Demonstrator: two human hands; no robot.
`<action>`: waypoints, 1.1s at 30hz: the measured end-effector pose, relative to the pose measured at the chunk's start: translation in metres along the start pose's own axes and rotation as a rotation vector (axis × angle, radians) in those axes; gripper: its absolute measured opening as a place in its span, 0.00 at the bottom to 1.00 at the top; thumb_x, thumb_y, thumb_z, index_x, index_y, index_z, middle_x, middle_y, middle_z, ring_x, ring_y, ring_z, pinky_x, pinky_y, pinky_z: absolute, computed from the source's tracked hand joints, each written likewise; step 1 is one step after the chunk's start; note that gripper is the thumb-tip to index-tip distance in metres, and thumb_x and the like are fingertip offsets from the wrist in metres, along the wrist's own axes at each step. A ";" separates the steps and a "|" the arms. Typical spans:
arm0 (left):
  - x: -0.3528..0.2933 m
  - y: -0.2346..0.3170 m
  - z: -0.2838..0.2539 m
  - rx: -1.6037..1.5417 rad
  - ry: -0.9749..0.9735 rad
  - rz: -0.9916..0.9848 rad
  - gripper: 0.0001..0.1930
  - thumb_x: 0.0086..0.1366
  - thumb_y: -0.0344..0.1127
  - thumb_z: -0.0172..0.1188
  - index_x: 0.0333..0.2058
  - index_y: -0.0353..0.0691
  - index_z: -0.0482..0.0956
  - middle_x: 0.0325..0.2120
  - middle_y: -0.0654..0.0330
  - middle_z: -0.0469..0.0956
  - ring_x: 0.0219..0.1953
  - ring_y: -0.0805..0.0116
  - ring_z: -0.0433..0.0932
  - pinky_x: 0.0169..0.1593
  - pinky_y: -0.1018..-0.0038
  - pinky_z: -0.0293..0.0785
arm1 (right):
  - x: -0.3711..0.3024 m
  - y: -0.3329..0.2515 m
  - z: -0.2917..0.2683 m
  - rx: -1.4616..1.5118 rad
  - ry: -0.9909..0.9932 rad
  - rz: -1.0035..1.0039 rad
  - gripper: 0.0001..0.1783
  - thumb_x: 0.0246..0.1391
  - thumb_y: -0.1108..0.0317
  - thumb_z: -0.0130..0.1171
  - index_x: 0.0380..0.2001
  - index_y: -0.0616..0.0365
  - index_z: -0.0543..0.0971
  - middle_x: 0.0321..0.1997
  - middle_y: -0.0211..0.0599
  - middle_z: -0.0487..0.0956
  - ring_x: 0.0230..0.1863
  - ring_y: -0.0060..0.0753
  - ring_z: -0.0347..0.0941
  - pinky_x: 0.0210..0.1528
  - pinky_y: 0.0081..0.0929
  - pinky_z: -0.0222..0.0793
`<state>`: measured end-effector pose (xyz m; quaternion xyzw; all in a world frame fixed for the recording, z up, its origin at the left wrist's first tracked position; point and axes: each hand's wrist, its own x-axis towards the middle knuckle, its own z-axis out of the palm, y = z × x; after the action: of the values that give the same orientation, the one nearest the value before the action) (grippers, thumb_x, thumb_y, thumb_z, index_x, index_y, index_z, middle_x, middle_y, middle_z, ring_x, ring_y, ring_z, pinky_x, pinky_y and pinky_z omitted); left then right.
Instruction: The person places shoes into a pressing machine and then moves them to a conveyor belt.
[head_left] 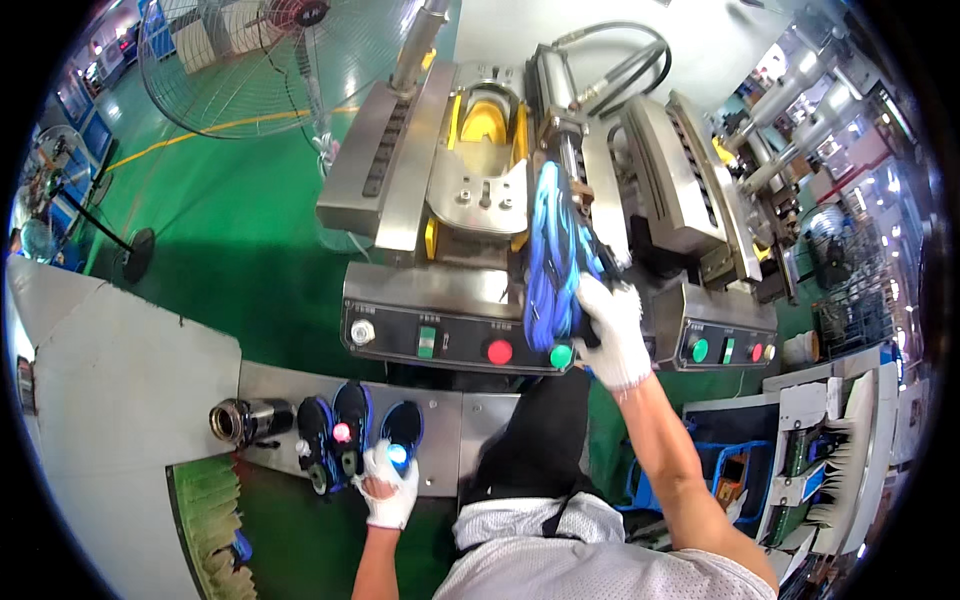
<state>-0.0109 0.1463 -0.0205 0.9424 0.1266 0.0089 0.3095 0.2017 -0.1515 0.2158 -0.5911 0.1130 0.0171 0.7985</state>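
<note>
Shirt [610,572] nearest; right hand [614,335] clasps blue shoe [550,270], left hand [390,490] pinches dark shoe [403,424].

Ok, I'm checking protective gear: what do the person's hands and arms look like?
The left hand and right hand wear white knit gloves ending near the wrists. Both forearms are bare; the white mesh top leaves the right arm uncovered to near the shoulder.
</note>
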 end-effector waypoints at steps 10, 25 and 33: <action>0.007 -0.027 0.015 -0.248 0.008 0.114 0.35 0.53 0.32 0.78 0.58 0.31 0.71 0.57 0.39 0.74 0.60 0.37 0.74 0.65 0.52 0.71 | 0.337 -0.012 0.101 -0.909 0.135 -0.064 0.34 0.49 0.66 0.72 0.62 0.57 0.77 0.61 0.50 0.82 0.56 0.41 0.82 0.61 0.43 0.76; 0.009 -0.016 0.013 -0.235 -0.020 0.066 0.31 0.57 0.34 0.75 0.56 0.27 0.73 0.58 0.37 0.75 0.60 0.37 0.75 0.66 0.53 0.72 | 0.330 0.023 0.110 -1.355 0.068 -0.319 0.36 0.59 0.44 0.57 0.62 0.60 0.75 0.63 0.59 0.78 0.66 0.57 0.74 0.67 0.46 0.70; 0.010 -0.011 0.011 -0.200 -0.064 0.065 0.36 0.58 0.32 0.74 0.62 0.31 0.68 0.61 0.41 0.73 0.63 0.41 0.74 0.67 0.55 0.70 | -0.016 0.059 -0.004 -1.133 -0.401 -0.902 0.53 0.46 0.61 0.78 0.71 0.69 0.64 0.77 0.67 0.61 0.81 0.67 0.52 0.81 0.51 0.50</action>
<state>-0.0023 0.1508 -0.0367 0.9103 0.0844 0.0016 0.4054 0.1761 -0.1359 0.1629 -0.8861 -0.3139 -0.1487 0.3068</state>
